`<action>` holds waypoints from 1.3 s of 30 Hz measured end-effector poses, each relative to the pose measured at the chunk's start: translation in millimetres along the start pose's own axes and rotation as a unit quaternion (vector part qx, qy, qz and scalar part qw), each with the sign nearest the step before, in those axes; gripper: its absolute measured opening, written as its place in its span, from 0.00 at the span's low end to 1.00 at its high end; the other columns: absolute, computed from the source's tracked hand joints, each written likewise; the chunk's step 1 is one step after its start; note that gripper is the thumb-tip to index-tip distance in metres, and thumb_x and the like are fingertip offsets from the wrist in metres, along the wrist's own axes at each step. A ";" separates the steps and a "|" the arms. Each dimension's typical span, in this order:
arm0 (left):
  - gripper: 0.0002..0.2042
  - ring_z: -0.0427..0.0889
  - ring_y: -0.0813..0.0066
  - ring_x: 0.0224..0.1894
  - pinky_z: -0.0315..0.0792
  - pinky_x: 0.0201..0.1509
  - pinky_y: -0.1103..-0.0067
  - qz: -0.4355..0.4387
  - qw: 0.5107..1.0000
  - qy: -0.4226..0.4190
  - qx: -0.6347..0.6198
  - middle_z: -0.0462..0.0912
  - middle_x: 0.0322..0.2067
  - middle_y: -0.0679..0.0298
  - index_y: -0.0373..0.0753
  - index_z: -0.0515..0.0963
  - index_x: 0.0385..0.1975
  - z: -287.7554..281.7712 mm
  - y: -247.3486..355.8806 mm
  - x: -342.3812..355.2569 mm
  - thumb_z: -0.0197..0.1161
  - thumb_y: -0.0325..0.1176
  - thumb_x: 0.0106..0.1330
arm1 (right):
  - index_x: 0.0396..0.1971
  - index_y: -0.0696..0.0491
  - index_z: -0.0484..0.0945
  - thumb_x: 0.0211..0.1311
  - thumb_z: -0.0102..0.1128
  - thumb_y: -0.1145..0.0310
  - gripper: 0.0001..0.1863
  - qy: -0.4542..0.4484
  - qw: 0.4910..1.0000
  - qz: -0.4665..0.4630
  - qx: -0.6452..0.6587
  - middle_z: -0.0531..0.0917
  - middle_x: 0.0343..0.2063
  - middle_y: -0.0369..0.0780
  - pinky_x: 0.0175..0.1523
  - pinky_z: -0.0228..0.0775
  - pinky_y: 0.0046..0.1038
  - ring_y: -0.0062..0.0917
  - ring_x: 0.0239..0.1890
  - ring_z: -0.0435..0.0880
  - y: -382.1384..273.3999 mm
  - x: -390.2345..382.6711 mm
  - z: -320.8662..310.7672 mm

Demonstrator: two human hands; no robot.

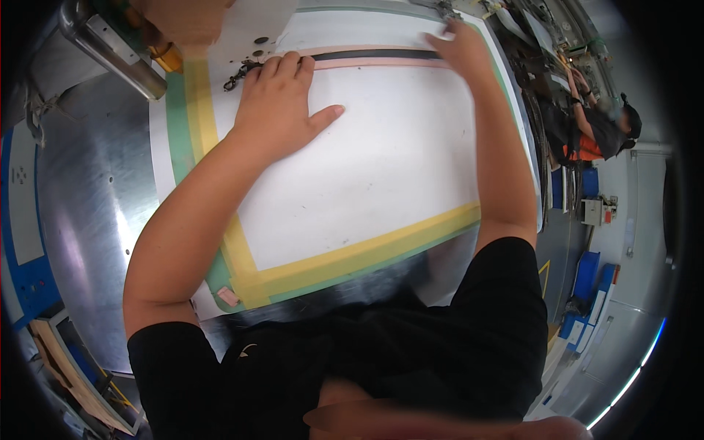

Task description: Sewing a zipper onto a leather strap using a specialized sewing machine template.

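Because your left hand (273, 103) lies at the left of the dark strip (374, 54) on the white sheet (367, 147), thumb spread, nothing visibly gripped, a sideways slip could skew the strip or scatter the small dark pieces (236, 75). Beneath your left fingertips: hidden; right hand (458, 51), near the strip's right end: blurred, grip cannot be told.

A board (389, 161) lies on a metal table (95, 176), tape (367, 249) running along its left and near edges. Across its far part a strip (374, 53) stretches from left to right. The left hand (277, 103) rests at the strip's left end, the right hand (463, 51) by its right end. Small discs (261, 40) lie just beyond the left hand; a small block (228, 295) sits at the board's near left corner.
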State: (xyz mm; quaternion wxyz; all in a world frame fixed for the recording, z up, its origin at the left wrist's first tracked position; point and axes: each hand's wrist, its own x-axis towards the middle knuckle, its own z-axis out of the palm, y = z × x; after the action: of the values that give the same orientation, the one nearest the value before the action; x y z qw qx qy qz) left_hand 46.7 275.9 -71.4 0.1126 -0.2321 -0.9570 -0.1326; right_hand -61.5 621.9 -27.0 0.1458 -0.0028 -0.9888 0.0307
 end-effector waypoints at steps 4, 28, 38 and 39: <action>0.39 0.66 0.49 0.71 0.59 0.74 0.53 -0.013 0.999 -0.009 -0.030 0.70 0.67 0.50 0.34 0.70 0.68 -2.0 -3.8 -1.4 0.66 0.58 0.65 | 0.41 0.59 0.83 0.52 0.74 0.38 0.35 -0.146 0.983 -0.058 0.098 0.89 0.38 0.49 0.50 0.78 0.41 0.41 0.44 0.88 -154.3 -26.2 -2.7; 0.37 0.66 0.48 0.70 0.58 0.73 0.55 -0.009 1.000 -0.014 0.026 0.70 0.67 0.49 0.36 0.68 0.71 2.0 -3.0 -7.2 0.66 0.52 0.68 | 0.38 0.64 0.88 0.39 0.78 0.33 0.44 -0.185 0.976 0.099 -0.051 0.88 0.43 0.57 0.54 0.78 0.42 0.48 0.48 0.87 32.3 8.2 -2.8; 0.35 0.67 0.49 0.70 0.58 0.73 0.55 -0.012 0.999 -0.013 0.029 0.70 0.67 0.48 0.37 0.68 0.70 -0.1 0.8 -1.8 0.66 0.51 0.68 | 0.48 0.65 0.86 0.41 0.79 0.31 0.49 -0.201 0.938 0.261 -0.109 0.87 0.49 0.56 0.61 0.76 0.39 0.46 0.56 0.85 169.7 26.2 -10.6; 0.35 0.67 0.49 0.70 0.58 0.73 0.55 -0.012 0.999 -0.013 0.031 0.70 0.67 0.48 0.37 0.68 0.70 -1.5 0.6 -1.7 0.67 0.51 0.68 | 0.50 0.65 0.85 0.41 0.79 0.32 0.50 -0.212 0.938 0.258 -0.095 0.87 0.50 0.55 0.62 0.75 0.39 0.46 0.58 0.84 164.3 27.6 -12.7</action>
State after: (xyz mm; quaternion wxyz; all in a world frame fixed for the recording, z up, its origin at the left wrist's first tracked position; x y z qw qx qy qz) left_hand 48.7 275.3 -70.4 0.1060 -0.2189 -0.9647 -0.1007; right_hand -84.8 787.1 -17.0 -0.0806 -0.2652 -0.9604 -0.0266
